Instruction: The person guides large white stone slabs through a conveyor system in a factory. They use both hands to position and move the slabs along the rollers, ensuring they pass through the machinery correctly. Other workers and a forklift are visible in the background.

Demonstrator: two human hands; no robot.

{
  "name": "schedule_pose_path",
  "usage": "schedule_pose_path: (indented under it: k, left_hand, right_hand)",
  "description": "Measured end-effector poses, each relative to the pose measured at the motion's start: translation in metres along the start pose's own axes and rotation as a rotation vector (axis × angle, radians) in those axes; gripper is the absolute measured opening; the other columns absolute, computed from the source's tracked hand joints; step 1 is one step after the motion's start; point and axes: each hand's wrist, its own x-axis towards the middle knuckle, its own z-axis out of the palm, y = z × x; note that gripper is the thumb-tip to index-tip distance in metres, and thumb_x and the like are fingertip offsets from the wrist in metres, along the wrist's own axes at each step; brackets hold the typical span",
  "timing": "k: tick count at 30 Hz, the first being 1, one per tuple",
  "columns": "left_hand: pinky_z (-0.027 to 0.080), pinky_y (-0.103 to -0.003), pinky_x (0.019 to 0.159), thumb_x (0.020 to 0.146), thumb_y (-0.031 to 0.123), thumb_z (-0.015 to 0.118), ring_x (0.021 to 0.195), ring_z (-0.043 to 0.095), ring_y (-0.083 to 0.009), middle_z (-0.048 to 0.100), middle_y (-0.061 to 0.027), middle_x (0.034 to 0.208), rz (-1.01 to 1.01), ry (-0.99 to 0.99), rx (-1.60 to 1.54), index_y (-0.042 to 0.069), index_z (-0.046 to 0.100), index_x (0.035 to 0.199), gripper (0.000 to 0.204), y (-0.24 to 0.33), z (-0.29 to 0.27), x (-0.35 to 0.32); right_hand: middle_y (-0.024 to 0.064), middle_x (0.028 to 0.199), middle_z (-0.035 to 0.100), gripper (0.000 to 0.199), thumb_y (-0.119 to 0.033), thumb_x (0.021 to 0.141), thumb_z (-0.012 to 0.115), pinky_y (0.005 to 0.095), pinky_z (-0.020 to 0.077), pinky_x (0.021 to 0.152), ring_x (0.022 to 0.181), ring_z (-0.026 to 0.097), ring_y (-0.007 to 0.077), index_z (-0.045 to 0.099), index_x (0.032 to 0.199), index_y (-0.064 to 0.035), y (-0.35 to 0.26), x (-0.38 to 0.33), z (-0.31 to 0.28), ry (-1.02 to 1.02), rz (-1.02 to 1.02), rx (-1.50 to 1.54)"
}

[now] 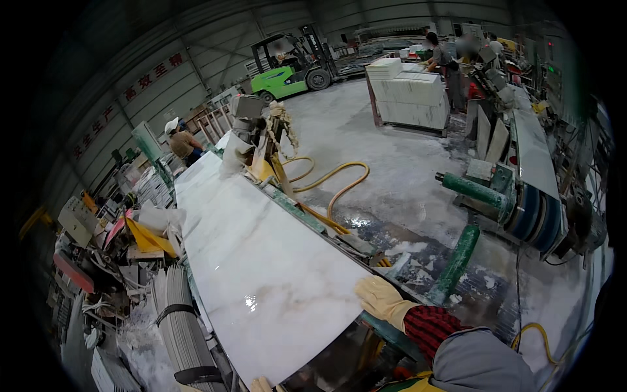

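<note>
A long white stone slab (255,261) with faint grey-brown veining lies along a machine bed, its surface wet and shiny in places. My right hand (384,302), in a cream glove, rests on the slab's near right corner, its fingers stretched out over the edge. A red-and-black checked cuff and a grey sleeve (480,359) follow behind it. Only the gloved fingertips of my left hand (261,384) show at the lower edge of the picture. They lie against the slab's near left corner; the palm and thumb are out of sight.
Over the slab's far right side stands a machine head (245,124). A yellow hose (339,186) loops across the wet floor. Green rollers (457,261) and another conveyor (537,153) stand right. A bundle of grey strips (183,326) leans left. Beyond are workers, stacked slabs (411,95) and a green forklift (281,80).
</note>
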Motion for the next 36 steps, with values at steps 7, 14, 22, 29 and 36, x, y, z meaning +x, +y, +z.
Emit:
schedule_pose_path:
  k: [7,14,22,29,36]
  left_hand:
    - [0.029,-0.052,0.131,0.109,0.030,0.058,0.157,0.038,-0.0443,0.042,-0.0250,0.169,0.080,0.111,-0.027,0.007,0.050,0.162,0.058,-0.001,0.003,-0.003]
    - [0.027,-0.053,0.132,0.111,0.033,0.056,0.157,0.037,-0.0447,0.042,-0.0254,0.170,0.065,0.094,0.012,0.007,0.048,0.164,0.059,-0.005,0.006,-0.009]
    - [0.026,-0.051,0.133,0.112,0.033,0.054,0.159,0.034,-0.0427,0.036,-0.0242,0.174,0.077,0.067,-0.004,0.007,0.044,0.166,0.061,-0.005,0.005,-0.011]
    - [0.027,-0.051,0.132,0.111,0.032,0.055,0.159,0.035,-0.0419,0.037,-0.0244,0.173,0.104,0.082,0.013,0.005,0.046,0.165,0.061,-0.011,0.010,-0.013]
    - [0.029,-0.055,0.130,0.110,0.035,0.058,0.155,0.039,-0.0473,0.044,-0.0282,0.168,0.075,0.073,0.004,0.006,0.049,0.163,0.061,0.006,-0.006,-0.013]
  right_hand:
    - [0.0151,0.133,0.064,0.039,-0.026,0.096,0.068,0.0498,0.0424,0.117,0.129,0.057,0.0368,0.065,0.130,-0.0064,0.002,-0.002,-0.005,-0.075,0.007,-0.013]
    - [0.0154,0.135,0.063,0.040,-0.025,0.096,0.068,0.0500,0.0415,0.118,0.132,0.056,0.0368,0.065,0.131,-0.0066,0.002,-0.006,-0.001,-0.083,0.026,0.018]
    - [0.0169,0.138,0.062,0.042,-0.024,0.096,0.069,0.0510,0.0412,0.118,0.132,0.056,0.0381,0.064,0.133,-0.0048,0.004,-0.010,-0.004,-0.079,0.017,0.042]
    - [0.0184,0.138,0.063,0.043,-0.025,0.095,0.069,0.0516,0.0406,0.119,0.132,0.056,0.0393,0.065,0.132,-0.0027,0.003,-0.012,-0.004,-0.107,0.034,0.050]
    - [0.0185,0.142,0.062,0.047,-0.028,0.097,0.068,0.0510,0.0382,0.123,0.136,0.054,0.0389,0.064,0.138,-0.0038,0.008,-0.021,0.005,-0.149,0.053,0.029]
